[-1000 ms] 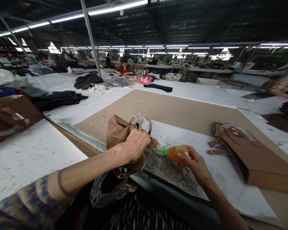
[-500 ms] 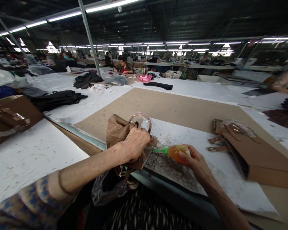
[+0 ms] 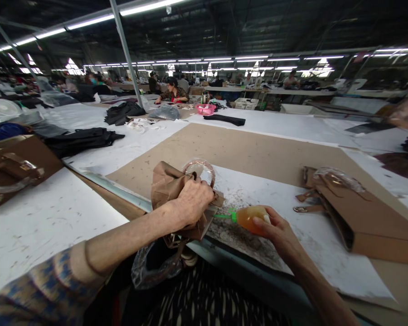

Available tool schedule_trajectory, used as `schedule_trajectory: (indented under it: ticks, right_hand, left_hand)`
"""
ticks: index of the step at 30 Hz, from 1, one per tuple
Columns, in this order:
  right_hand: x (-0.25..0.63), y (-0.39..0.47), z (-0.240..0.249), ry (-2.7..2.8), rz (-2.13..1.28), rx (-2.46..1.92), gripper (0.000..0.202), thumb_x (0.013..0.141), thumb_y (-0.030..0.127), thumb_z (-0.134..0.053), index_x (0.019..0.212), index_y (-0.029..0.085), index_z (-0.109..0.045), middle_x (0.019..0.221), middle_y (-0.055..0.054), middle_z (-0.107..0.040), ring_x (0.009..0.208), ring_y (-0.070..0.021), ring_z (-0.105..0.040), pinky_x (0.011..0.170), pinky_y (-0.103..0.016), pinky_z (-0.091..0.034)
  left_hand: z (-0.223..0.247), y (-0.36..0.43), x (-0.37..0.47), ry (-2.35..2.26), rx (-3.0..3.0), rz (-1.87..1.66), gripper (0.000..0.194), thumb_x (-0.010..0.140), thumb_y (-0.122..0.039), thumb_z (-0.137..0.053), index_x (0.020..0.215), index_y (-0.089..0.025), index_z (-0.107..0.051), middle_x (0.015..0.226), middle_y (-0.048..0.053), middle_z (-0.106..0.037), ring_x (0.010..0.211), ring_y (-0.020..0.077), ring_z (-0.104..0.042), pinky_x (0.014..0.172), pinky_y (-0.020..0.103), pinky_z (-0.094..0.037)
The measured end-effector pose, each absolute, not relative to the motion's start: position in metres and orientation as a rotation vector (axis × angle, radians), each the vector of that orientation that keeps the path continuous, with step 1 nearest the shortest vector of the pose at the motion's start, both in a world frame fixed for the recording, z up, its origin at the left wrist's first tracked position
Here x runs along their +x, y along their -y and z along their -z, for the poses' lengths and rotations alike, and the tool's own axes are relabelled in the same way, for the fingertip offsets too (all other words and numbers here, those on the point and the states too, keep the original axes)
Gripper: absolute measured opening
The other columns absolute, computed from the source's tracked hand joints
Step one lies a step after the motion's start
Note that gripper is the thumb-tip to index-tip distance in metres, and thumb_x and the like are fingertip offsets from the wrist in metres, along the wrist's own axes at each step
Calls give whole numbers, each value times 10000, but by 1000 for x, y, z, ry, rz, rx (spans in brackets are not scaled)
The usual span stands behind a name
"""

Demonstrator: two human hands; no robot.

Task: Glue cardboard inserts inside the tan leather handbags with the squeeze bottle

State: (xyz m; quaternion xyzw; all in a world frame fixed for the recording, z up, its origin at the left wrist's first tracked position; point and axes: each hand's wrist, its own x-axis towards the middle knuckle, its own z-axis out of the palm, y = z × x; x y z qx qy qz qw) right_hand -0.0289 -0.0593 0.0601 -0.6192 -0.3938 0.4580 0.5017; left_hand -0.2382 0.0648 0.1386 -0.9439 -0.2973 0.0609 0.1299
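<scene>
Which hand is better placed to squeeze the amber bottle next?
Probably the right hand: it already holds the amber bottle, its green nozzle pointing toward the brown bag. The left hand is occupied gripping that bag.

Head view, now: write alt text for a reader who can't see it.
The right hand holds an amber squeeze bottle, its green nozzle pointed toward a crumpled brown bag gripped by the left hand at a worktable's edge. A second bag lies at right, a third at left.
</scene>
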Motion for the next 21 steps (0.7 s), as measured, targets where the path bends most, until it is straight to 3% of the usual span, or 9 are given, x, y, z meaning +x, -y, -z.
schedule_trajectory:
  ticks: [21]
  right_hand:
    - [-57, 82, -85, 913, -1177, -1416, 433, 661, 466, -671, 982, 206, -542, 845, -31, -610, 732, -214, -555, 619, -298, -450]
  left_hand:
    - [-148, -59, -239, 827, -2775, -231, 294, 684, -260, -669, 900, -68, -616, 866, 169, -607, 840, 283, -554, 706, 383, -407]
